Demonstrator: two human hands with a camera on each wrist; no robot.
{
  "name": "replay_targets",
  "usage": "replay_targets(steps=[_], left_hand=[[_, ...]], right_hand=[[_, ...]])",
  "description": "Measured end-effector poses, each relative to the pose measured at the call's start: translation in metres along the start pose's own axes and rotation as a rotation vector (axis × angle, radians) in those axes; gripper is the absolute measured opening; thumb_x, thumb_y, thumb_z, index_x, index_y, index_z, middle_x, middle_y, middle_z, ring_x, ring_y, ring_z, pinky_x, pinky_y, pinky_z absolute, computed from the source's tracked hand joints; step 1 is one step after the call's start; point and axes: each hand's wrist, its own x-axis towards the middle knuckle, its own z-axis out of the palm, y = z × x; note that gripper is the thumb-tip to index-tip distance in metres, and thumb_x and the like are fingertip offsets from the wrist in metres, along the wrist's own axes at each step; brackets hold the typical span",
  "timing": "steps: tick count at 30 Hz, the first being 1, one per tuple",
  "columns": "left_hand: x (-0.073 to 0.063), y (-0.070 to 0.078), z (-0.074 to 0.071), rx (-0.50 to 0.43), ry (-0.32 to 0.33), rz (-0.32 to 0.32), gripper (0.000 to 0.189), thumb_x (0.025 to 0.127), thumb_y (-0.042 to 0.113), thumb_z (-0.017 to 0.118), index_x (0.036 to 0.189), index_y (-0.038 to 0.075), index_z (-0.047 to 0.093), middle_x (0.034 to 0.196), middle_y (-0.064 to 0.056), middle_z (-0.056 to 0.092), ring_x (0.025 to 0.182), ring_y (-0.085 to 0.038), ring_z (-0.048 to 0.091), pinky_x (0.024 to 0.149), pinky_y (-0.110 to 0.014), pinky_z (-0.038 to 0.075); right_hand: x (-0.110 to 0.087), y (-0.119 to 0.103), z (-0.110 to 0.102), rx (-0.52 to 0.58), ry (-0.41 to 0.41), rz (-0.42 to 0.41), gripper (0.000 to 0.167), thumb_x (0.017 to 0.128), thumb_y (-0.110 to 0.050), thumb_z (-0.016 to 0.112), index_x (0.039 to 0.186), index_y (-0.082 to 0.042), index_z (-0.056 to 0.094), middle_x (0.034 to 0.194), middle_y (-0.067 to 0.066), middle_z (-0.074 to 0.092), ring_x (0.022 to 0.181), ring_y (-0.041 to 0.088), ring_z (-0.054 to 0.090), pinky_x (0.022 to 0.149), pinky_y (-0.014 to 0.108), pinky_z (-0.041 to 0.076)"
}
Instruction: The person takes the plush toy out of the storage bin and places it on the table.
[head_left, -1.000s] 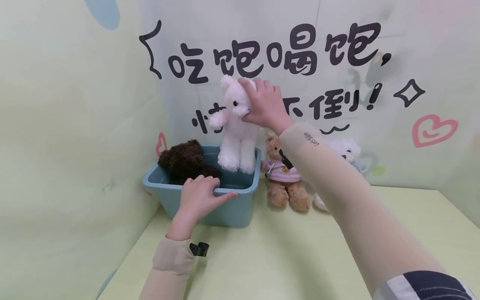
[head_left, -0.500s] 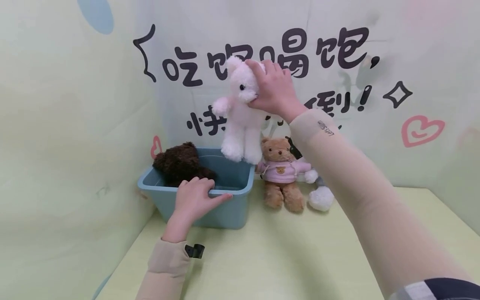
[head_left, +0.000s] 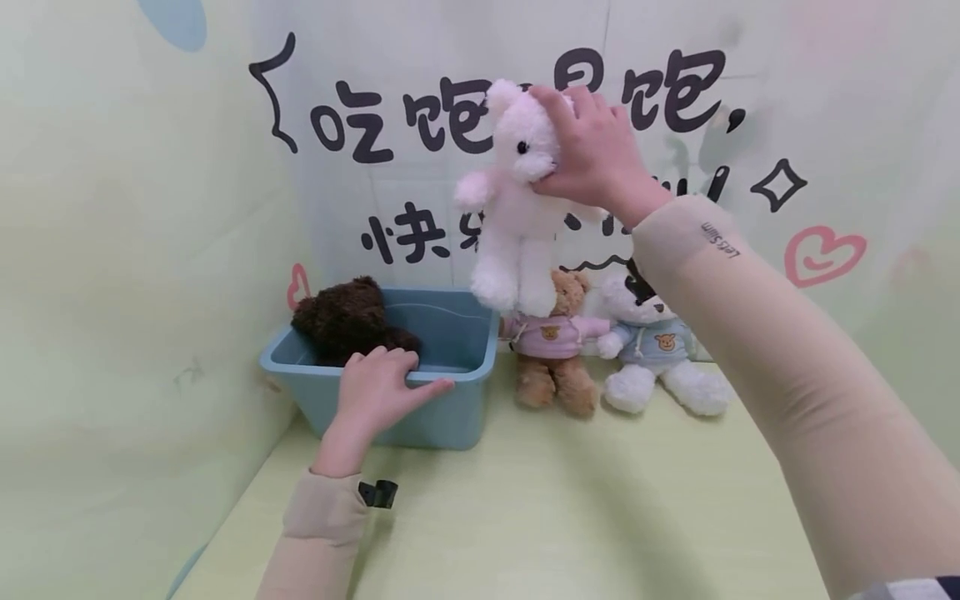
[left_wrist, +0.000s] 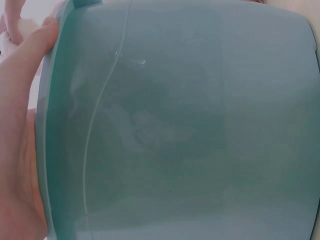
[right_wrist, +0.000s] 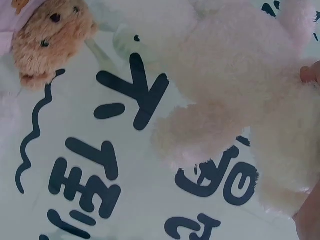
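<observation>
My right hand [head_left: 600, 150] grips a white plush bear [head_left: 513, 221] by the head, and the toy hangs upright in the air, its feet just above and right of the bin's back corner. In the right wrist view its fuzzy body [right_wrist: 225, 60] fills the upper right. My left hand [head_left: 375, 396] holds the front rim of a blue plastic bin [head_left: 450, 421], fingers curled over the edge and thumb outside. The left wrist view shows the bin's outer wall [left_wrist: 200, 130] up close. Inside the bin's left part lies a dark brown plush toy [head_left: 341, 321].
Right of the bin, a light brown teddy bear [head_left: 551, 340] in a pink hoodie sits against the wall. Beside it is a white plush toy [head_left: 660, 346] in a blue hoodie, partly behind my right arm. A printed cloth backdrop [head_left: 825, 150] stands behind the pale yellow table [head_left: 525, 508].
My right hand has lifted the white plush bear up and to the right, out from over the bin. The left hand stays on the rim. The view has shifted slightly right.
</observation>
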Motion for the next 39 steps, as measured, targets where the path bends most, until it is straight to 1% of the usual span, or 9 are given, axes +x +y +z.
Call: replay_targets(steps=[5,10,13,18,24,29,33,35,39], left_hand=[[0.002,0.000,0.000,0.006,-0.011,0.002,0.067,0.075,0.083,0.049,0.064,0.018,0.043,0.060,0.001,0.040,0.061,-0.017,0.041,0.064,-0.038,0.031],[0.002,0.000,0.000,0.000,-0.007,0.000,0.067,0.075,0.084,0.049,0.064,0.018,0.044,0.060,0.001,0.040,0.060,-0.017,0.040,0.064,-0.038,0.031],[0.002,0.001,0.001,-0.008,-0.008,-0.003,0.066,0.075,0.083,0.050,0.065,0.018,0.044,0.061,0.002,0.041,0.061,-0.017,0.041,0.065,-0.038,0.031],[0.000,0.001,0.001,-0.011,-0.018,-0.009,0.066,0.076,0.083,0.048,0.066,0.018,0.046,0.062,0.002,0.042,0.062,-0.017,0.041,0.065,-0.038,0.031],[0.001,0.001,0.000,-0.018,-0.008,-0.001,0.065,0.076,0.082,0.050,0.066,0.018,0.045,0.060,0.002,0.041,0.062,-0.017,0.042,0.064,-0.038,0.031],[0.001,-0.002,0.000,-0.013,-0.002,0.001,0.064,0.076,0.081,0.052,0.065,0.019,0.045,0.059,0.002,0.041,0.060,-0.017,0.041,0.063,-0.037,0.030],[0.001,-0.003,0.000,-0.008,-0.008,0.003,0.063,0.076,0.081,0.052,0.064,0.019,0.045,0.059,0.002,0.041,0.060,-0.017,0.041,0.062,-0.037,0.030],[0.001,-0.003,0.001,-0.010,-0.009,0.004,0.064,0.077,0.081,0.052,0.064,0.019,0.044,0.059,0.002,0.041,0.060,-0.017,0.041,0.062,-0.037,0.029],[0.003,0.000,0.002,-0.019,-0.006,0.012,0.063,0.077,0.080,0.052,0.064,0.019,0.044,0.059,0.002,0.040,0.060,-0.017,0.041,0.062,-0.037,0.029]], right_hand=[[-0.012,0.015,-0.013,-0.027,-0.015,0.011,0.095,0.073,-0.040,0.077,0.150,-0.023,0.023,0.139,0.019,0.040,0.124,0.037,0.041,0.096,0.056,0.032],[-0.027,0.025,-0.024,-0.047,0.003,-0.003,0.094,0.072,-0.040,0.077,0.149,-0.023,0.024,0.134,0.019,0.042,0.118,0.039,0.043,0.092,0.055,0.033],[-0.037,0.032,-0.030,-0.041,0.010,-0.005,0.094,0.072,-0.041,0.078,0.148,-0.023,0.026,0.132,0.020,0.044,0.117,0.039,0.044,0.091,0.055,0.034],[-0.057,0.045,-0.039,-0.024,0.005,0.008,0.094,0.072,-0.040,0.079,0.148,-0.021,0.027,0.127,0.022,0.046,0.114,0.040,0.045,0.089,0.057,0.034],[-0.081,0.061,-0.047,-0.017,-0.014,0.043,0.096,0.071,-0.038,0.080,0.148,-0.019,0.027,0.127,0.022,0.046,0.115,0.040,0.044,0.088,0.057,0.033],[-0.096,0.069,-0.046,-0.016,-0.046,0.061,0.097,0.070,-0.038,0.081,0.148,-0.019,0.027,0.124,0.023,0.047,0.113,0.040,0.044,0.088,0.058,0.033],[-0.109,0.076,-0.045,-0.016,-0.041,0.037,0.096,0.069,-0.037,0.082,0.147,-0.018,0.030,0.122,0.024,0.049,0.111,0.041,0.046,0.087,0.059,0.034],[-0.116,0.079,-0.045,-0.025,-0.035,0.024,0.094,0.068,-0.037,0.082,0.145,-0.017,0.031,0.120,0.025,0.049,0.109,0.042,0.047,0.085,0.058,0.035],[-0.132,0.088,-0.046,-0.034,-0.054,0.018,0.092,0.068,-0.035,0.082,0.144,-0.017,0.033,0.119,0.024,0.049,0.108,0.043,0.048,0.082,0.057,0.035]])
